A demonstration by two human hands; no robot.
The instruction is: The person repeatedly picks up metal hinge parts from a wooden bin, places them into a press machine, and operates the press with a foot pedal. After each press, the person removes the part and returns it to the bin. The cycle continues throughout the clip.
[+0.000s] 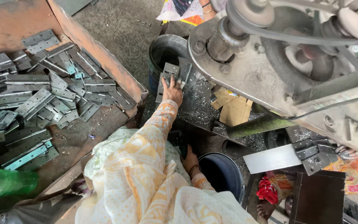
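From the head camera, looking down, the person's left hand (172,92) reaches forward from a patterned orange-and-cream sleeve (156,128) and lies on a grey metal hinge (171,71), fingers spread flat over its lower part and closed on nothing else; the hinge rests on the dark machine plate (195,97), which is strewn with fine metal shavings, just in front of a round metal bucket (166,52). The right hand (189,159) sits low, close to the person's body, beside the rim of a dark blue bucket (222,174); its fingers are tucked out of sight behind the cloth, so I cannot tell whether it grips anything. To the left, a rusty, rimmed bench (104,58) carries a loose heap of hinges (42,91), many lying open and overlapping, and a green plastic bottle (7,182) lies on its side at the near corner. Right of the left hand, folded pieces of brown cardboard (235,110) lie on the plate, and above them stands the heavy machine (278,62) with a belt running over its pulley (249,12). Further right, a few more hinges (315,153) rest on a bright steel sheet (270,158).
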